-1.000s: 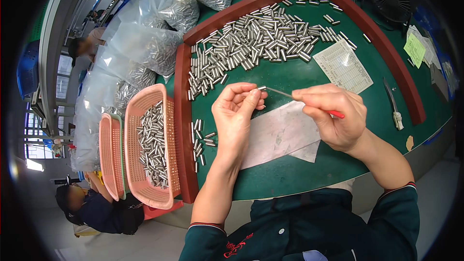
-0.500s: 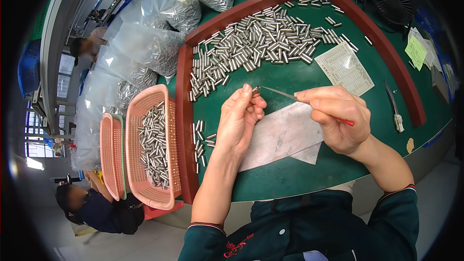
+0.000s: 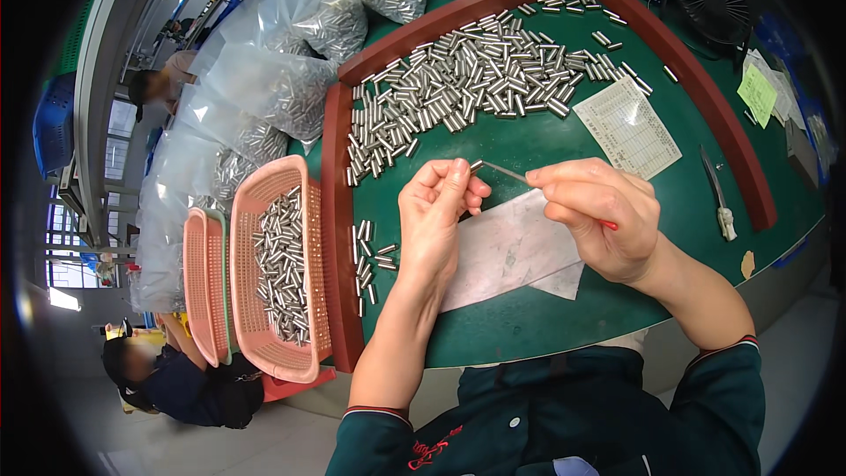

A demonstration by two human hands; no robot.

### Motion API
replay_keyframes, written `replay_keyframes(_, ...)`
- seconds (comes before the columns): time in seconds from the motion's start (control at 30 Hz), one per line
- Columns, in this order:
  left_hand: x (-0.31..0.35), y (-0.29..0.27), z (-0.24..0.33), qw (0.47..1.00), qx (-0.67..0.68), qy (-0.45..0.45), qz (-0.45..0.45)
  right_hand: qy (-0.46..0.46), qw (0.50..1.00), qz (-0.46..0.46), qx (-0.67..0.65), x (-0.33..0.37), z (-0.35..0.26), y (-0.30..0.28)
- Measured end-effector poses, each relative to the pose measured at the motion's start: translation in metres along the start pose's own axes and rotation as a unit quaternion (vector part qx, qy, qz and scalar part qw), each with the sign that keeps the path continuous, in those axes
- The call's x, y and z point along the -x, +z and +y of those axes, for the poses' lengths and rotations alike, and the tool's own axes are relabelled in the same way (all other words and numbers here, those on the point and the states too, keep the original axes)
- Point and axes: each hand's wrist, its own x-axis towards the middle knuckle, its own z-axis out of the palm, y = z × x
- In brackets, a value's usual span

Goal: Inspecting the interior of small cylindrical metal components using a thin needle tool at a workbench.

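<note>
Between thumb and fingers, my left hand [image 3: 438, 211] pinches a small metal cylinder [image 3: 477, 165] over the green table. My right hand [image 3: 608, 216] grips a thin needle file [image 3: 504, 171] with a red handle end [image 3: 609, 225]. The file's tip meets the end of the cylinder; whether it reaches inside is too small to tell. Beneath both hands lies a stained white cloth [image 3: 507, 256]. A large pile of loose metal cylinders [image 3: 467, 75] spreads out beyond my hands, and several more cylinders [image 3: 364, 256] lie left of my left wrist.
A dark red wooden border [image 3: 337, 211] frames the work area. Outside it on the left stands a pink basket [image 3: 315, 300] of cylinders, with clear bags [image 3: 291, 92] behind. Tweezers [image 3: 718, 185] and a printed card [image 3: 627, 126] lie right. A black fan [image 3: 712, 4] stands far right; co-workers sit left.
My right hand has shifted slightly left and the file now sits closer to the cylinder. My left hand has turned a little, with the cylinder tilted more toward the file.
</note>
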Motion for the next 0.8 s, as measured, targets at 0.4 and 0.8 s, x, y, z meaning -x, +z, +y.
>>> replay_keyframes(0.4,0.0008,0.002,0.0007,0.999,0.048,0.004,-0.009,0.02,0.999,0.025,0.015,-0.0009,-0.0004,-0.0058)
replay_keyframes(0.8,0.0003,0.0026,0.0028,0.999,0.011,0.037,0.028,-0.018,1.0,-0.013,0.001,-0.0012,0.0005,-0.0024)
